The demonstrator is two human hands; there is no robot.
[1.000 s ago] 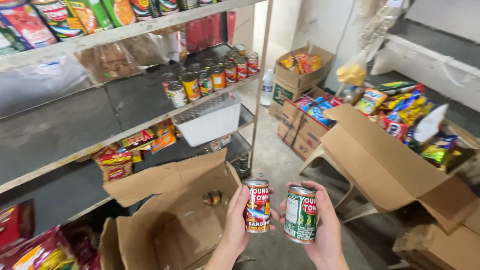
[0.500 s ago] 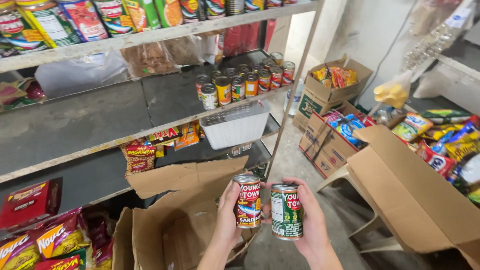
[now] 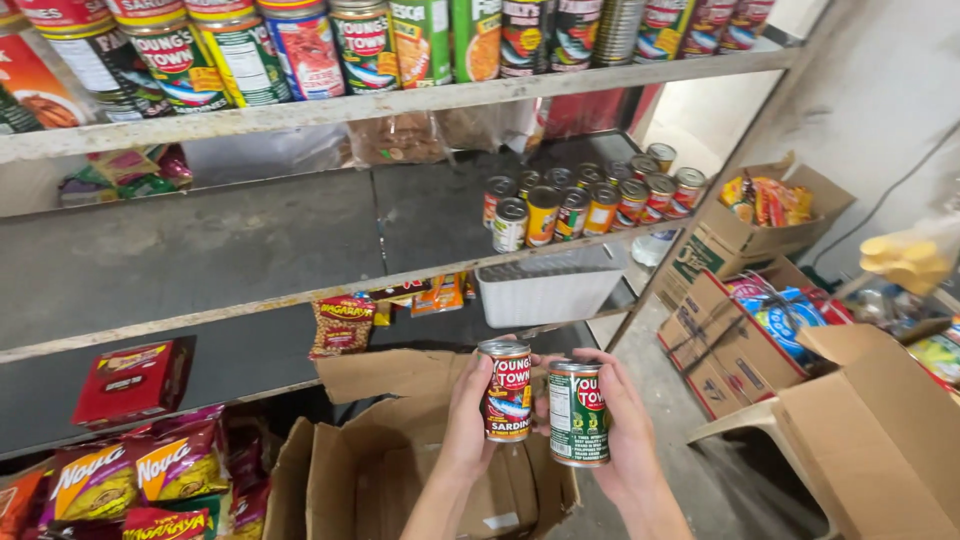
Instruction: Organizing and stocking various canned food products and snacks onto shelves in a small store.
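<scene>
Gripping 2 upright tins above an open cardboard box point(image 3: 400, 470), the left hand point(image 3: 468, 420) clamps a red sardine can point(image 3: 507, 391), the right hand point(image 3: 625, 425) a green sardine can point(image 3: 578, 413).

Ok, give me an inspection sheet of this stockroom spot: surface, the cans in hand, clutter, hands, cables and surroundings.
Surface: grey middle shelf board, mostly bare.
Job's things: red-labelled tin can and green-labelled tin can, both upright, side by side.
Clutter: open brown cardboard box below; row of small tins; white plastic basket; snack packets.
Grippers: left hand holds the red can; right hand holds the green.
Cables: dark cable on wall.
Surroundings: stocked cartons at right.
</scene>
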